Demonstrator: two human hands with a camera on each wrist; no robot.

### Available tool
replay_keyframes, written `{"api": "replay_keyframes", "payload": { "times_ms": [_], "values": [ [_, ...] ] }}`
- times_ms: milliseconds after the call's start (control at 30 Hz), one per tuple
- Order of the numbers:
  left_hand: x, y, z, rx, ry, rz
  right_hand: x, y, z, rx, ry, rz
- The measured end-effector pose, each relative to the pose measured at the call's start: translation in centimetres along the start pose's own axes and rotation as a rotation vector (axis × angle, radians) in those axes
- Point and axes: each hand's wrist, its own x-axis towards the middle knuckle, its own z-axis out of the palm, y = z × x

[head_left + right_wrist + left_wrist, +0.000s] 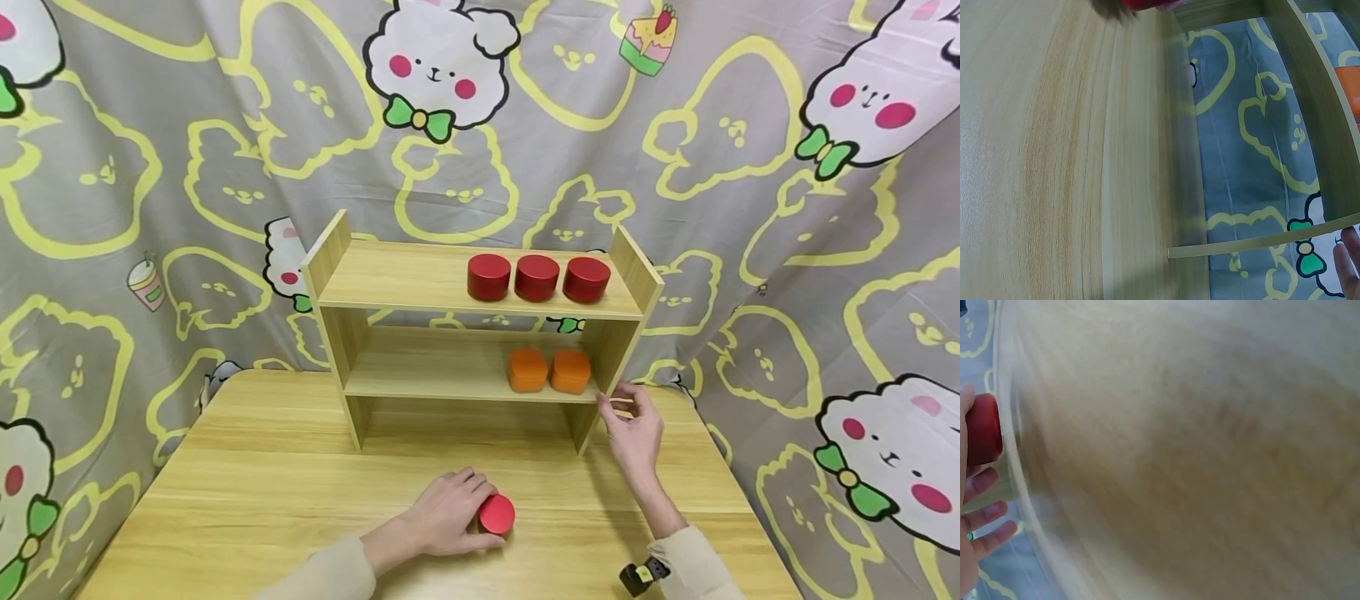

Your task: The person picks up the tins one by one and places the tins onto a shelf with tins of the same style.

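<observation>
A red round tin [497, 514] stands near the front middle of the table, and my left hand [450, 512] grips it from the left. In the left wrist view the red tin [985, 429] shows at the left edge, other fingers spread beneath it. My right hand [633, 429] rests at the outer side of the wooden shelf [420, 387], by its middle board; the thumb touches the front edge. Only some fingertips [1346, 256] of that hand appear in the right wrist view. On the top board sit red tins [536, 278], and orange rounded-square tins [528, 371] sit below.
The shelf's side panels rise above its top board. Wooden table [262, 483] surface lies around the shelf and both hands. A patterned curtain [225, 167] hangs behind and at both sides. A black wrist device [643, 575] hangs by the right sleeve.
</observation>
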Motion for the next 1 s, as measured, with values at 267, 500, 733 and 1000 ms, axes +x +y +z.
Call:
{"api": "replay_keyframes", "payload": {
  "times_ms": [267, 500, 733, 1000],
  "values": [
    [-0.2, -0.5, -1.5, 0.039, -0.003, 0.02, -0.1, -0.6, 0.1, -0.003, 0.008, 0.007],
    [-0.2, -0.8, -3.1, 0.073, 0.047, 0.058, -0.8, -3.2, -0.2, 0.029, -0.003, -0.016],
    [-0.6, -1.1, -4.2, 0.098, 0.086, 0.072, -0.9, -3.3, -0.2, 0.028, -0.005, -0.006],
    [-0.9, -1.6, -5.8, 0.103, 0.091, 0.072, -0.9, -3.2, -0.2, 0.028, -0.005, -0.005]
  ]
}}
